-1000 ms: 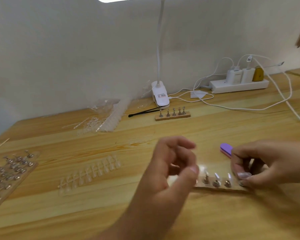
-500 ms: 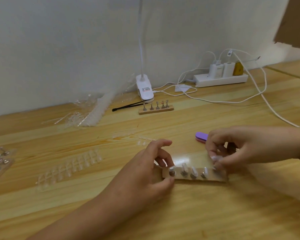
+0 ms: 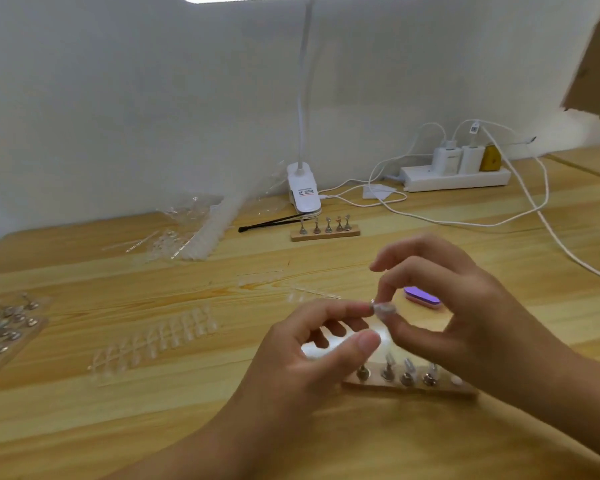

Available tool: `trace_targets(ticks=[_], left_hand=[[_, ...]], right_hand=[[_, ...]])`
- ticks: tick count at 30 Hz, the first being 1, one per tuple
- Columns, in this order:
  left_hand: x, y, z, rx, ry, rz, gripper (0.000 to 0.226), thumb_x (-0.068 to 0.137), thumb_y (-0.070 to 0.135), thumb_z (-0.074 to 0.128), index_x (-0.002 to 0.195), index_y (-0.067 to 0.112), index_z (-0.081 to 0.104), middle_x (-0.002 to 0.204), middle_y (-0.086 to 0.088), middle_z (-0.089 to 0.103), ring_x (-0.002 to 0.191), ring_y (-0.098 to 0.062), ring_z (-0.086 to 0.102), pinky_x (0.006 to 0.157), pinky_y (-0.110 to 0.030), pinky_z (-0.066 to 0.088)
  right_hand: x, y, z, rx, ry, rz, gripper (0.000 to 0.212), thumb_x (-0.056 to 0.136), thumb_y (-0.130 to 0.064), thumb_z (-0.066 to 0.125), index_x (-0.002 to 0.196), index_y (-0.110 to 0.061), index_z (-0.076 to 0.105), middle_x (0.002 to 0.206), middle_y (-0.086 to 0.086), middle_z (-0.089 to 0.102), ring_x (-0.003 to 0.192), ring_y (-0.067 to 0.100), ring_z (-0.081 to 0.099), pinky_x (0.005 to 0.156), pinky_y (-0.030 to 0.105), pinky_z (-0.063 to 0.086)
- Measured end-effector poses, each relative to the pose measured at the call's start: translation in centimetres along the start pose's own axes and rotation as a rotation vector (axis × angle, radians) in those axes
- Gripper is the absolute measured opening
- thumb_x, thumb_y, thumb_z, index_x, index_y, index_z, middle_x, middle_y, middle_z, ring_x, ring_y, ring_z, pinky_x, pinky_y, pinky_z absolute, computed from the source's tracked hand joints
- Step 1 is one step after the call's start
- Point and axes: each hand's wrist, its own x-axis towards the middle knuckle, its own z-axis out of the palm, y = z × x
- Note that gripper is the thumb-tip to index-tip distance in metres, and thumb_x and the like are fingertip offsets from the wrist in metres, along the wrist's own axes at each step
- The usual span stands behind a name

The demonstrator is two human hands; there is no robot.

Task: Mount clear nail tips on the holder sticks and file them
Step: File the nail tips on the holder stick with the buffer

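Observation:
My right hand (image 3: pixel 471 306) pinches a small holder stick with a clear nail tip (image 3: pixel 382 308) between thumb and index finger, raised above the table. My left hand (image 3: pixel 312 355) is loosely curled beside it; its index fingertip touches the stick's end and its thumb stays apart below. Under both hands lies a wooden base (image 3: pixel 378 385) with several upright sticks, each topped by a clear tip, and one bare spot at its right end. A purple file block (image 3: pixel 422 296) lies just behind.
A strip of clear nail tips (image 3: pixel 153 337) lies to the left, and a tray of metal sticks (image 3: pixel 4 327) at the far left. At the back are a second wooden base (image 3: pixel 326 234), a clear bag (image 3: pixel 194 237), a lamp clip (image 3: pixel 303 192), a power strip (image 3: pixel 454 176) and trailing cables (image 3: pixel 548 216).
My right hand lifted the right-end stick off the wooden base and raised it. My left hand left the base's left end and came up to touch the stick.

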Motion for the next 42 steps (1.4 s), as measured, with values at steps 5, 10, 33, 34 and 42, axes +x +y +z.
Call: trace_targets(ticks=[5, 10, 33, 34, 42], left_hand=[[-0.2, -0.1, 0.4, -0.159, -0.128, -0.100, 0.039, 0.074, 0.061, 0.068, 0.102, 0.035, 0.073, 0.103, -0.008, 0.070, 0.087, -0.020, 0.066, 0.091, -0.043, 0.054], [0.0, 0.1, 0.1, -0.218, -0.086, -0.124, 0.036, 0.075, 0.057, 0.068, 0.098, 0.030, 0.074, 0.103, -0.009, 0.070, 0.091, -0.015, 0.065, 0.083, -0.022, 0.051], [0.4, -0.2, -0.1, -0.262, -0.003, -0.172, 0.029, 0.083, 0.054, 0.067, 0.109, 0.046, 0.073, 0.116, 0.023, 0.067, 0.106, 0.010, 0.058, 0.091, -0.019, 0.042], [0.4, -0.2, -0.1, -0.246, -0.011, -0.167, 0.028, 0.085, 0.053, 0.067, 0.112, 0.045, 0.073, 0.120, 0.020, 0.067, 0.110, 0.007, 0.058, 0.094, -0.023, 0.039], [0.4, -0.5, -0.2, -0.245, 0.028, -0.168, 0.033, 0.077, 0.055, 0.066, 0.104, 0.040, 0.075, 0.109, 0.017, 0.072, 0.091, 0.010, 0.062, 0.086, -0.022, 0.040]], right_hand=[[-0.2, -1.0, 0.8, -0.123, -0.002, -0.084, 0.015, 0.087, -0.035, 0.059, 0.087, -0.022, 0.066, 0.119, -0.005, 0.056, 0.111, 0.015, 0.050, 0.087, 0.022, 0.040], [-0.1, -1.1, 0.9, -0.150, 0.030, -0.105, 0.015, 0.087, -0.032, 0.059, 0.087, -0.019, 0.066, 0.117, -0.003, 0.058, 0.107, 0.015, 0.050, 0.089, 0.017, 0.038], [0.9, 3.1, -1.1, 0.566, -0.185, 0.496, 0.014, 0.080, -0.039, 0.075, 0.093, -0.038, 0.069, 0.091, -0.006, 0.074, 0.084, 0.006, 0.068, 0.070, 0.014, 0.049], [0.8, 2.5, -0.9, 0.638, -0.203, 0.466, 0.011, 0.082, -0.032, 0.074, 0.092, -0.036, 0.069, 0.092, -0.003, 0.075, 0.086, 0.008, 0.069, 0.071, 0.013, 0.050], [0.4, 0.2, 0.1, 0.734, -0.180, 0.396, 0.021, 0.079, -0.024, 0.072, 0.099, -0.031, 0.069, 0.094, -0.002, 0.072, 0.087, 0.013, 0.070, 0.079, 0.023, 0.055]])
